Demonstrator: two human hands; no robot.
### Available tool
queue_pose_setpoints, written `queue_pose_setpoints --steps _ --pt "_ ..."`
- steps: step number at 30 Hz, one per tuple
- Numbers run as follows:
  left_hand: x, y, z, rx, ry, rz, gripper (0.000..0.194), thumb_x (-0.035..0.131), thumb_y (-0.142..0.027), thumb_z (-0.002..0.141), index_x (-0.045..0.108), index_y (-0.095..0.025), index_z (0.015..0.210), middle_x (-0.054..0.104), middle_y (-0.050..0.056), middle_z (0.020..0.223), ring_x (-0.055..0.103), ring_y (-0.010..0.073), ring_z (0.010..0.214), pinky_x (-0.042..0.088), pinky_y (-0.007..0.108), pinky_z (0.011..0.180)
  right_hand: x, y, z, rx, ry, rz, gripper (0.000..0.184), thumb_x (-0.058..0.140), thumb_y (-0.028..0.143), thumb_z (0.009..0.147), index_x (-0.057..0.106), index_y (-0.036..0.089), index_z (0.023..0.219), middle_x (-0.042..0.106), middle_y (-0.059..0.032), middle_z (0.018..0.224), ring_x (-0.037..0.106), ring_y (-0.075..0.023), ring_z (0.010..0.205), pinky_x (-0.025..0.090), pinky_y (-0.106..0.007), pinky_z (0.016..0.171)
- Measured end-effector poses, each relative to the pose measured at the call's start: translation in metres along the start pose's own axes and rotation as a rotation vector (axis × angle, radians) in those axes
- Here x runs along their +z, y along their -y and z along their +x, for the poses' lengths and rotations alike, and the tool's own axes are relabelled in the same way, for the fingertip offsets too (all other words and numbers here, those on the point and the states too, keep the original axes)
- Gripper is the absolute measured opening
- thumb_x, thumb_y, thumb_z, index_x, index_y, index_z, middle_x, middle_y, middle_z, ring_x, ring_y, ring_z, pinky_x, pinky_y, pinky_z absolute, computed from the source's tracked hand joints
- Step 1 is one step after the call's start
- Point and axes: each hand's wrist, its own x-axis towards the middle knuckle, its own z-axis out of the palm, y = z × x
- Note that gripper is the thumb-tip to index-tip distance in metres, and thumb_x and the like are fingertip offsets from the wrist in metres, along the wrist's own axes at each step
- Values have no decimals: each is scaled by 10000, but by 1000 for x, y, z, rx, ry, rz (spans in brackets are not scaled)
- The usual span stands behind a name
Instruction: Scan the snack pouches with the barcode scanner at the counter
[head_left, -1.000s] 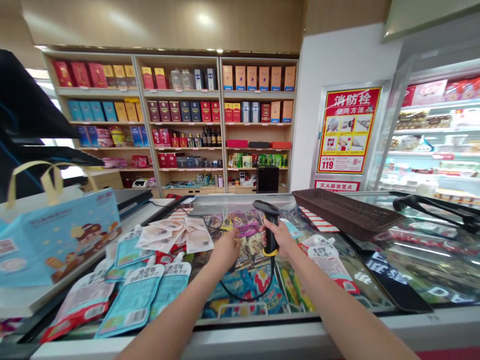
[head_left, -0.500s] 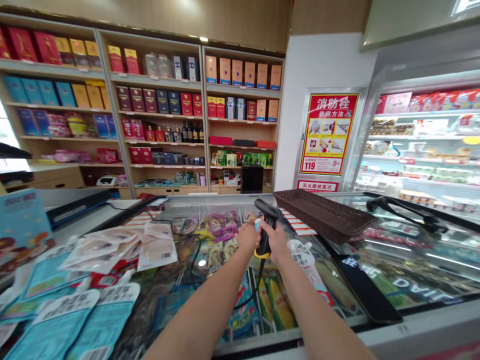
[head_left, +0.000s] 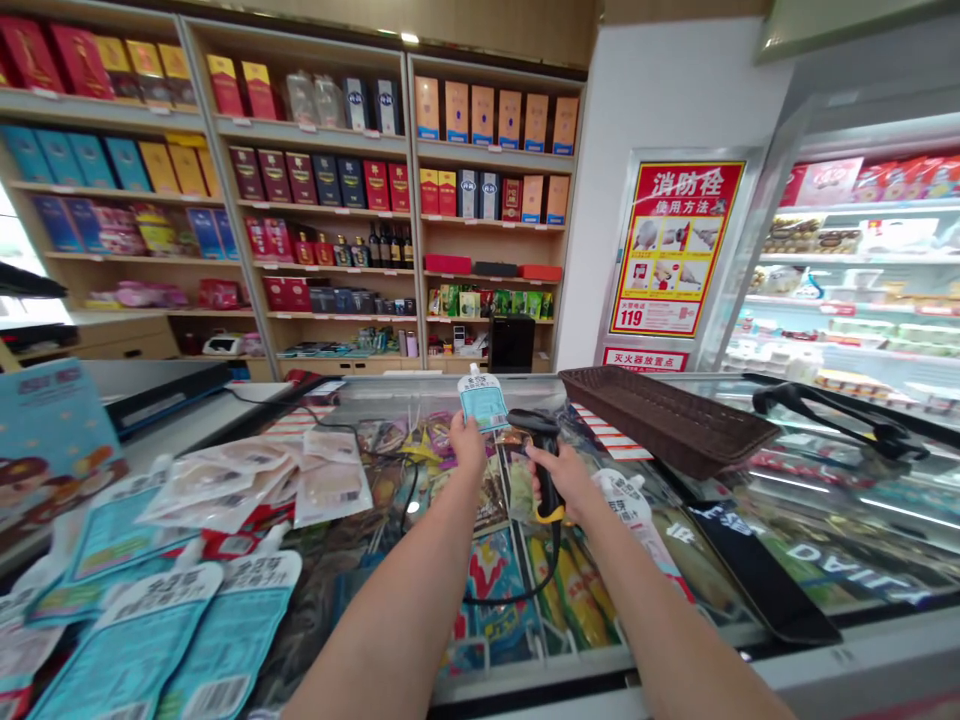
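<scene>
My left hand [head_left: 468, 440] grips a light-blue drink pouch [head_left: 484, 402] by its lower edge, its white spout pointing up. Close beside it, my right hand [head_left: 559, 475] is wrapped round the handle of a black and yellow barcode scanner [head_left: 550, 496]. The scanner's head points left, near the pouch's lower right corner. Its black cable loops down over the freezer's glass top [head_left: 360, 560]. Just right of my right wrist lies a pink and white pouch [head_left: 634, 510], partly covered by my forearm.
Several blue pouches [head_left: 161, 630] and pale clear packets [head_left: 330, 480] lie at left by a blue gift bag [head_left: 56, 440]. A brown wicker tray [head_left: 667, 420] rests at the right rear, with a black handle frame [head_left: 840, 420] beyond. Bagged frozen goods show under the glass.
My left hand has taken hold of a blue pouch from behind the scanner and moved it left, raising it upright. The scanner stays in my right hand. The view has swung right.
</scene>
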Motion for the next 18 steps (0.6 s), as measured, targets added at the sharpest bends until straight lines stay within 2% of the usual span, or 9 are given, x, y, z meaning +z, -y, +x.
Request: queue_pose_setpoints --steps 5,10,15,18 --pt "1 2 -3 -5 6 -29 253 520 -188 739 599 -163 978 630 5 742 595 108 569 499 242 557 -2 -7 2 51 30 -105 274 693 380 688 494 192 687 507 66 464 457 -84 358 402 -220 352" --pt "2 0 -6 -8 12 -56 244 502 -189 751 624 -148 959 629 8 708 585 104 546 487 229 537 -3 -11 4 64 50 -102 268 711 346 674 512 197 773 529 72 513 472 -89 370 394 -214 341" --pt "3 1 -8 -5 1 -107 276 514 -191 751 618 -154 1003 617 -4 665 574 98 528 483 215 527 -2 -13 3 57 35 -98 268 705 356 683 513 194 778 525 66 510 469 -84 369 400 -208 346" --pt "3 1 -7 -31 -14 -108 251 539 -202 738 611 -149 973 604 -11 649 556 91 506 479 216 520 -1 -14 2 31 74 -80 299 717 378 672 526 189 803 531 68 514 464 -82 361 406 -209 349"
